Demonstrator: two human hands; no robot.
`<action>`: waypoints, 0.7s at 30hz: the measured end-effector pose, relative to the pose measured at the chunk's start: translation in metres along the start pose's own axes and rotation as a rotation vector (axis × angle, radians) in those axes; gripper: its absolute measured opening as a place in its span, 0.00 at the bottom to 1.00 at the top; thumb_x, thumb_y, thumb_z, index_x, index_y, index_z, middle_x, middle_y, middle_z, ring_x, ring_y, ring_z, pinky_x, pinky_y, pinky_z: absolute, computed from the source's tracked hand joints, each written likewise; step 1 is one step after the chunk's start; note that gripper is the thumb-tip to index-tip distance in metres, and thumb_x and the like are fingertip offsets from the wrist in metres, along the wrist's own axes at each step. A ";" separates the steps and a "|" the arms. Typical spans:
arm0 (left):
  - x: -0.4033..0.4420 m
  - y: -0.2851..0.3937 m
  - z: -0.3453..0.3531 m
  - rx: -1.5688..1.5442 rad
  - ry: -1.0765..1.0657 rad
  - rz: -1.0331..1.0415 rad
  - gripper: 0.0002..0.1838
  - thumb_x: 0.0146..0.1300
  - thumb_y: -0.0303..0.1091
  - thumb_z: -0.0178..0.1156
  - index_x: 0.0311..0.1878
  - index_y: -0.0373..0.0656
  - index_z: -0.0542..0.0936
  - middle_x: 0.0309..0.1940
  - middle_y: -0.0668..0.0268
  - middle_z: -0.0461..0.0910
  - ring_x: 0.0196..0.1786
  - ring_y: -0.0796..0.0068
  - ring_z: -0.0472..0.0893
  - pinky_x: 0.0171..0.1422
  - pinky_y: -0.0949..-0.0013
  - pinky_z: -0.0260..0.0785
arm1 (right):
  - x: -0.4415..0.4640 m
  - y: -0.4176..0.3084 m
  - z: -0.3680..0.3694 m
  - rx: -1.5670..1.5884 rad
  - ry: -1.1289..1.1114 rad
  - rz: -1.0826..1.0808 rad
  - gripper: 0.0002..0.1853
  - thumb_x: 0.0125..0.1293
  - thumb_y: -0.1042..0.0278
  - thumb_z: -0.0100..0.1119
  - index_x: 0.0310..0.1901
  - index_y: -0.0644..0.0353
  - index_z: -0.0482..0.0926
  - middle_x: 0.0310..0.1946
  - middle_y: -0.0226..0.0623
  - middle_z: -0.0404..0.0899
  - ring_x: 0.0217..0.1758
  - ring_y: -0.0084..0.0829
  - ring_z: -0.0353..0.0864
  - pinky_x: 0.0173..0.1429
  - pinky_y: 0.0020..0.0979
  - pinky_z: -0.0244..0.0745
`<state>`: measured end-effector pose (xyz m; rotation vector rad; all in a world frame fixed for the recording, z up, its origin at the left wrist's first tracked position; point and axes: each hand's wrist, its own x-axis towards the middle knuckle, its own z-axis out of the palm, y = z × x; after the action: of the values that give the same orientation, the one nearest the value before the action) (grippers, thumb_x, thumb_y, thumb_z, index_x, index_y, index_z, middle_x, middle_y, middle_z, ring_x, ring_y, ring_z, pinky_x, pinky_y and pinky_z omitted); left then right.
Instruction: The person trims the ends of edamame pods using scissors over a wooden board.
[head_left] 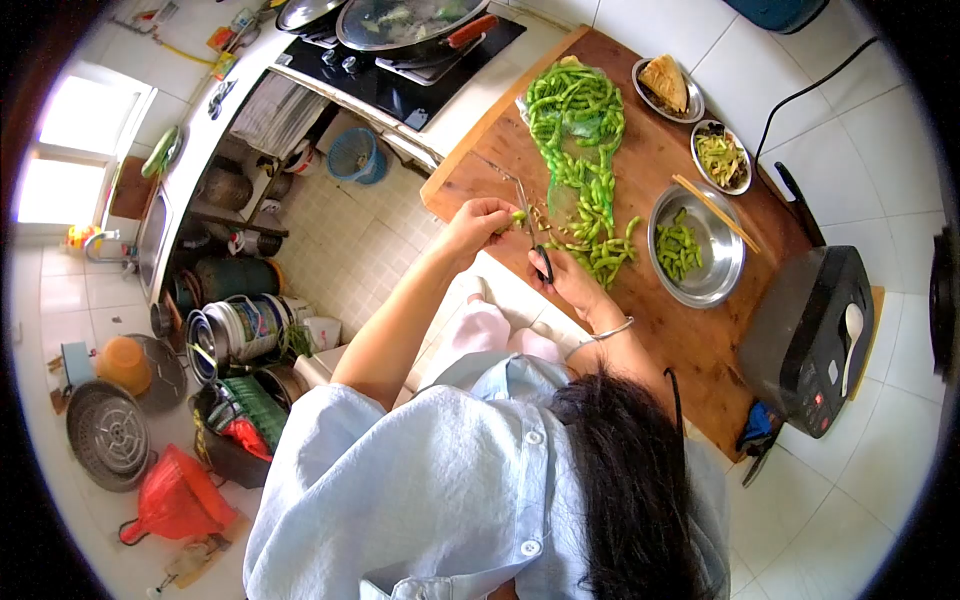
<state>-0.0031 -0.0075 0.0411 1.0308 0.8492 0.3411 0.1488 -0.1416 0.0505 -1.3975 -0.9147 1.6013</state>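
Over the near edge of the wooden table [665,345], my left hand [482,226] pinches a green pod [518,216] between its fingertips. Just to its right, my right hand [562,277] is closed round the black handles of scissors [543,262], whose blades point up beside the pod. A pile of green pods [573,110] lies on and around a green net bag beyond my hands, with loose pods [605,255] trailing down close to my right hand. Further right, a steel bowl [722,262] holds several pods, and chopsticks [718,214] rest across its rim.
Two small dishes of food [641,85] [743,178] stand at the table's back right. A black appliance [812,340] with a white spoon is at the right end. A covered pan [400,22] sits on the hob [455,75] at the back left.
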 end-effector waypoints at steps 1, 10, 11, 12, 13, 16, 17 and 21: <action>-0.002 0.001 0.001 -0.003 0.003 -0.003 0.07 0.62 0.30 0.54 0.41 0.38 0.77 0.27 0.73 0.74 0.27 0.86 0.71 0.31 0.83 0.65 | 0.000 0.001 0.001 0.001 0.001 -0.012 0.23 0.66 0.45 0.51 0.24 0.57 0.72 0.18 0.23 0.67 0.23 0.17 0.63 0.29 0.21 0.57; 0.000 -0.008 -0.003 -0.001 0.025 -0.045 0.07 0.61 0.30 0.56 0.40 0.38 0.77 0.28 0.71 0.74 0.29 0.84 0.72 0.32 0.81 0.67 | 0.009 0.025 0.006 0.014 0.079 -0.020 0.18 0.66 0.51 0.54 0.26 0.56 0.74 0.17 0.22 0.67 0.21 0.15 0.63 0.27 0.20 0.57; 0.001 -0.009 -0.003 -0.011 0.032 -0.053 0.07 0.60 0.30 0.56 0.40 0.38 0.77 0.28 0.71 0.74 0.29 0.84 0.73 0.33 0.81 0.67 | 0.013 0.033 0.007 0.001 0.072 -0.018 0.17 0.66 0.53 0.54 0.26 0.56 0.74 0.17 0.22 0.67 0.21 0.15 0.63 0.26 0.20 0.57; 0.002 -0.012 -0.006 -0.012 0.049 -0.047 0.08 0.60 0.30 0.56 0.40 0.39 0.77 0.29 0.71 0.74 0.30 0.83 0.73 0.34 0.80 0.68 | 0.018 0.044 0.006 -0.012 0.073 -0.017 0.16 0.67 0.55 0.54 0.26 0.57 0.73 0.17 0.22 0.67 0.21 0.15 0.62 0.26 0.20 0.57; 0.002 -0.017 -0.010 -0.011 0.054 -0.042 0.08 0.60 0.30 0.56 0.40 0.39 0.77 0.29 0.71 0.75 0.31 0.83 0.73 0.35 0.80 0.69 | 0.017 0.043 0.005 -0.024 0.087 -0.014 0.15 0.67 0.56 0.54 0.26 0.57 0.73 0.17 0.21 0.67 0.21 0.15 0.62 0.26 0.20 0.57; -0.001 -0.021 -0.001 -0.103 0.109 -0.048 0.07 0.61 0.30 0.56 0.40 0.40 0.77 0.30 0.71 0.76 0.32 0.82 0.74 0.35 0.79 0.69 | 0.021 0.064 0.010 0.103 0.224 -0.051 0.10 0.65 0.63 0.56 0.29 0.59 0.75 0.21 0.23 0.71 0.23 0.15 0.65 0.27 0.21 0.61; 0.000 -0.024 0.006 -0.153 0.132 -0.012 0.06 0.61 0.30 0.56 0.39 0.39 0.77 0.28 0.71 0.76 0.29 0.83 0.74 0.32 0.80 0.67 | 0.020 0.065 0.016 0.268 0.325 -0.143 0.08 0.64 0.67 0.58 0.31 0.61 0.75 0.23 0.24 0.74 0.25 0.17 0.69 0.28 0.23 0.63; 0.000 -0.010 0.055 -0.197 0.040 -0.016 0.06 0.62 0.29 0.57 0.41 0.40 0.77 0.30 0.72 0.76 0.30 0.84 0.73 0.33 0.81 0.68 | -0.004 0.016 0.003 0.415 0.750 -0.334 0.05 0.65 0.66 0.57 0.37 0.55 0.73 0.37 0.27 0.77 0.34 0.18 0.69 0.39 0.24 0.67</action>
<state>0.0371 -0.0455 0.0459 0.8361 0.8415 0.4250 0.1441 -0.1523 0.0384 -1.3028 -0.3134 0.8344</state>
